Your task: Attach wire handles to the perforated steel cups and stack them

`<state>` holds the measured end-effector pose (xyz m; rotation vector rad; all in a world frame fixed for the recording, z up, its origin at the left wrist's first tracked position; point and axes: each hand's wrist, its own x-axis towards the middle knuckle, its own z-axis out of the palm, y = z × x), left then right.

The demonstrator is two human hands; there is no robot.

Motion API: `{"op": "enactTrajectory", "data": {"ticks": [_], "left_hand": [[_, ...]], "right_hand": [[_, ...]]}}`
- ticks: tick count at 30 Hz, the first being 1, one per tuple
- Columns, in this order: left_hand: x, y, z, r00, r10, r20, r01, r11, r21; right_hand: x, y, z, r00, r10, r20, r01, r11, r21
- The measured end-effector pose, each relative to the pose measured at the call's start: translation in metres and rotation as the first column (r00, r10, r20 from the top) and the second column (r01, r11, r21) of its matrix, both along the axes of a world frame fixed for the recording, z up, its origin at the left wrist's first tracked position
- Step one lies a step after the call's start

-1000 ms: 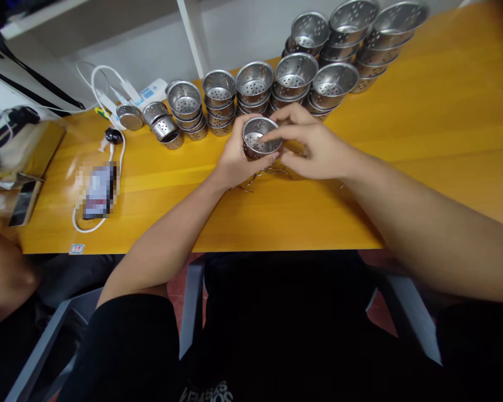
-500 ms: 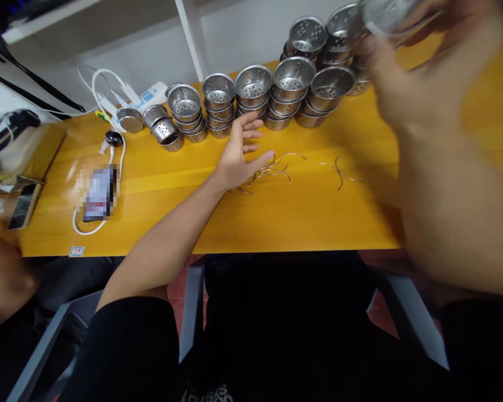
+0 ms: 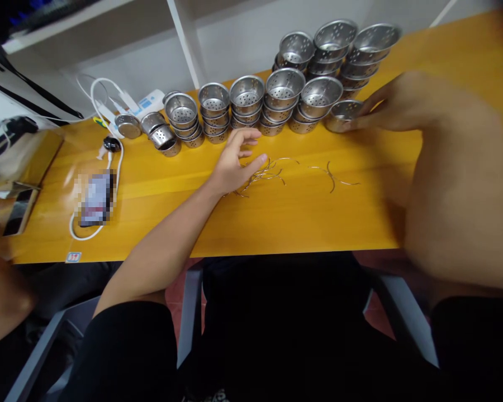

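My right hand [image 3: 402, 106] pinches the right side of a small perforated metal cup [image 3: 339, 120], which stands upright on the table at the right end of the front row. The hand's back and wrist are blurred. Directly left of that cup is a stack of perforated cups [image 3: 318, 97], with several more stacks in line. My left hand [image 3: 237, 162] hovers or rests in front of the stacks, fingers apart and slightly curled, nothing in it. Thin bent metal wires [image 3: 270, 174] lie partly beneath it, and a few more wires [image 3: 332, 177] lie to the right.
Taller cup stacks [image 3: 371, 44] stand behind, near the wall. On the left are leaning cups [image 3: 162, 134], a round metal lid-like piece [image 3: 128, 126], a power strip [image 3: 151, 101], a white cable [image 3: 123, 162] and a blurred-out phone-like object [image 3: 96, 198]. Another person's arm [image 3: 4, 296] shows at far left.
My right hand has come down from the upper right with the cup, which now stands at the front row's right end. My left hand keeps its place over the wires.
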<state>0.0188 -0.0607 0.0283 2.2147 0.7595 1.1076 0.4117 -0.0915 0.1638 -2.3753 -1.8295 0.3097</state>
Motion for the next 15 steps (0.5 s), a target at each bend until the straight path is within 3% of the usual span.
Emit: {"op": "enactTrajectory", "data": {"ticks": [5, 7, 9, 11, 13, 15], "left_hand": [[0.000, -0.003, 0.004, 1.000, -0.026, 0.003, 0.026, 0.999, -0.024], [0.000, -0.004, 0.004, 1.000, -0.026, -0.011, 0.026, 0.999, -0.028], [0.000, -0.005, 0.005, 0.999, -0.031, -0.010, 0.031, 0.999, -0.027], [0.000, -0.006, 0.006, 0.999, -0.041, 0.001, 0.041, 0.999, -0.033], [-0.001, -0.006, 0.007, 0.999, -0.045, 0.005, 0.045, 0.998, -0.045], [0.000, -0.006, 0.008, 0.999, -0.042, 0.007, 0.042, 0.998, -0.053]], "right_hand": [[0.006, -0.001, -0.004, 0.999, 0.019, -0.044, -0.020, 1.000, -0.010], [0.013, -0.005, -0.006, 0.998, -0.025, -0.059, 0.031, 0.994, 0.106], [0.012, -0.008, -0.006, 0.992, -0.075, -0.099, 0.105, 0.932, 0.348], [0.003, -0.008, -0.003, 0.988, -0.039, -0.148, 0.117, 0.814, 0.569], [-0.012, -0.004, 0.005, 0.989, 0.065, -0.135, 0.043, 0.741, 0.671], [-0.030, 0.004, 0.020, 0.977, 0.198, -0.074, -0.095, 0.721, 0.687]]}}
